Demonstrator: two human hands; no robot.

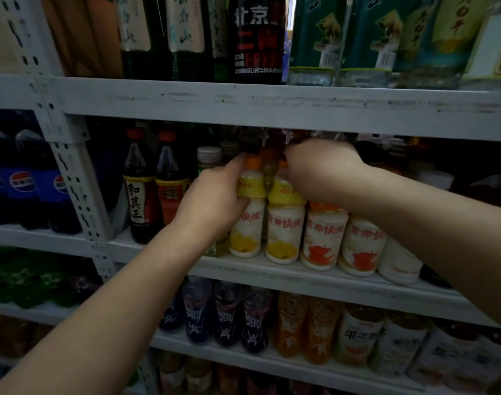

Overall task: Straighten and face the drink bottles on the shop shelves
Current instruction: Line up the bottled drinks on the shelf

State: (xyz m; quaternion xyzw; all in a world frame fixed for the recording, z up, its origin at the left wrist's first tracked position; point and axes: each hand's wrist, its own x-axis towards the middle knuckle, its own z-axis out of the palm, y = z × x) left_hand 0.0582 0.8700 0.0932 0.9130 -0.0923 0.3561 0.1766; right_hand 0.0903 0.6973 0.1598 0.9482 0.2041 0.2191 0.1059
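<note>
Left hand: the left hand [215, 201] wraps the neck and shoulder of a yellow-fruit bottle [245, 232], thumb across its yellow band, forefinger up by the orange cap.
Right hand: the right hand [326, 169] lies just right of it, over the top of the second yellow-fruit bottle [284, 229]. Its back faces the camera and the fingers are hidden, so I cannot tell whether they grip or only rest.
Between the hands: the hands are nearly touching. In the gap shows the neck of a dark bottle [269, 166] standing a row behind.
Below the hands: both held bottles stand upright at the front edge of the shelf [300, 277], labels largely forward.
Right of the right hand: red-fruit bottles [324, 238] continue the front row, packed side by side.
Left of the left hand: tea bottles [141, 195] with orange caps, then cola bottles [21, 189] further off.
Above the hands: the upper shelf board [272, 106] sits close over the knuckles.
Risk, edge: the row looks close to the lip, so a twist with any pull toward the person could drag a base off it.
Risk, neighbours: the bottles are tight together, so turning one may rub the next and swing its label away or rock it.
Risk, back row: with little headroom, a knuckle could knock the dark bottle over.
</note>
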